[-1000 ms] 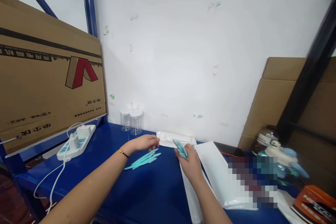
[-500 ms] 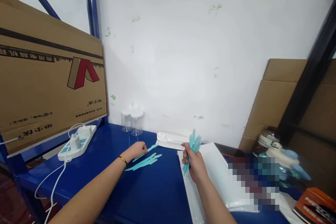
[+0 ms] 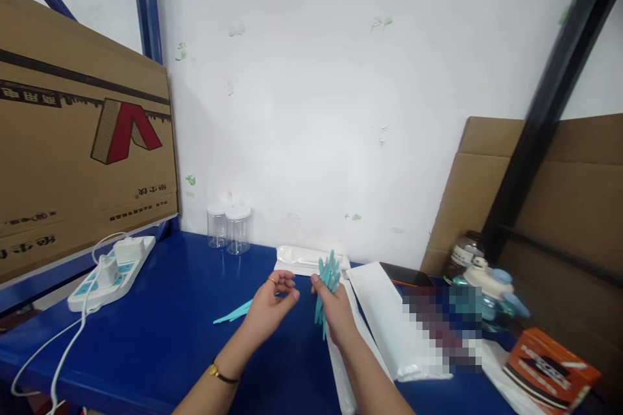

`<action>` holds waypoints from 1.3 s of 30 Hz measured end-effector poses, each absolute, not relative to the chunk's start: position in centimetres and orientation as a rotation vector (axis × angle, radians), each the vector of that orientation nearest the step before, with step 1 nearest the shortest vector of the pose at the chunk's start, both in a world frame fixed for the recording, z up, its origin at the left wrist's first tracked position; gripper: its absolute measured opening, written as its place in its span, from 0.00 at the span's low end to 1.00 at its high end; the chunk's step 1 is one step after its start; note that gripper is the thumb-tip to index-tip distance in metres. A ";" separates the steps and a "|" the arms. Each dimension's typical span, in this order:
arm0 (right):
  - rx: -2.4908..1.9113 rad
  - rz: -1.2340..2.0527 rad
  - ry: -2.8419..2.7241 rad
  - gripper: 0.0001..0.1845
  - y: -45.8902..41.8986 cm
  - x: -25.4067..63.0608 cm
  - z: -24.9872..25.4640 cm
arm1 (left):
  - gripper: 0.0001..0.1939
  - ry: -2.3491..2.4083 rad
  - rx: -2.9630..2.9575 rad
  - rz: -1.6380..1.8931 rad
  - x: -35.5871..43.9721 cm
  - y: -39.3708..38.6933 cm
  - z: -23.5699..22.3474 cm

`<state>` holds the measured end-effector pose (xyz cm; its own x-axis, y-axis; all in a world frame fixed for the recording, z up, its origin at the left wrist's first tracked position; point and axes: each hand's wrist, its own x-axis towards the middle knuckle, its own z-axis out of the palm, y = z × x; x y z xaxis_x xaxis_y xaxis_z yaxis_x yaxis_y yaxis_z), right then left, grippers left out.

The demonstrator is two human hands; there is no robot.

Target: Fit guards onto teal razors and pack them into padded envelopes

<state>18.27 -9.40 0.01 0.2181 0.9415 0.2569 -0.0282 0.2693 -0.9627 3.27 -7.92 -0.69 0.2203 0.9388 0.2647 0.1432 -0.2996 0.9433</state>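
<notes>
My right hand [image 3: 337, 308] is closed around a bundle of slim turquoise plastic sticks [image 3: 329, 272], long and tapered like eyebrow razors. Their ends fan out above the thumb and stick out below the fist. Just left of it, my left hand [image 3: 268, 305] is raised over the table with thumb and fingers apart, and nothing shows in it. A few more turquoise sticks [image 3: 233, 316] lie on the blue table [image 3: 160, 331], partly covered by this hand. Behind both hands, near the wall, rests a white wrapped package [image 3: 304, 258] with a spoon-like shape.
Two clear jars [image 3: 238, 233] with white lids stand by the wall. On the left sits a power strip [image 3: 114, 272] with trailing cables. White plastic mailers [image 3: 389, 318], an orange box [image 3: 549, 366], a teal-and-cream pot-like object [image 3: 489, 292] and a dark-lidded jar [image 3: 464, 256] occupy the right.
My left hand has gone from the loose sticks toward my right hand, and fewer sticks show on the table. My right hand has turned its bundle upright and shifted slightly left in view.
</notes>
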 end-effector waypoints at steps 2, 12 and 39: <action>-1.016 0.851 -1.230 0.17 -9.6 17.9 0.2 | 0.26 1.029 1.682 1.223 2.3 -7.9 0.1; -0.864 1.103 -1.466 0.13 -10.6 15.2 -1.1 | 0.37 0.827 1.716 0.950 4.1 -7.9 0.3; -1.039 1.364 -1.032 0.23 -7.8 20.6 -0.5 | 0.17 0.654 1.443 0.787 9.9 -5.7 -2.7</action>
<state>20.59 -7.83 -0.46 -0.0352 0.9988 -0.0333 -0.2401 -0.0408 -0.9699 9.91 -5.71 -2.72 0.5994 0.7972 0.0723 -0.0757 -0.0335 0.9966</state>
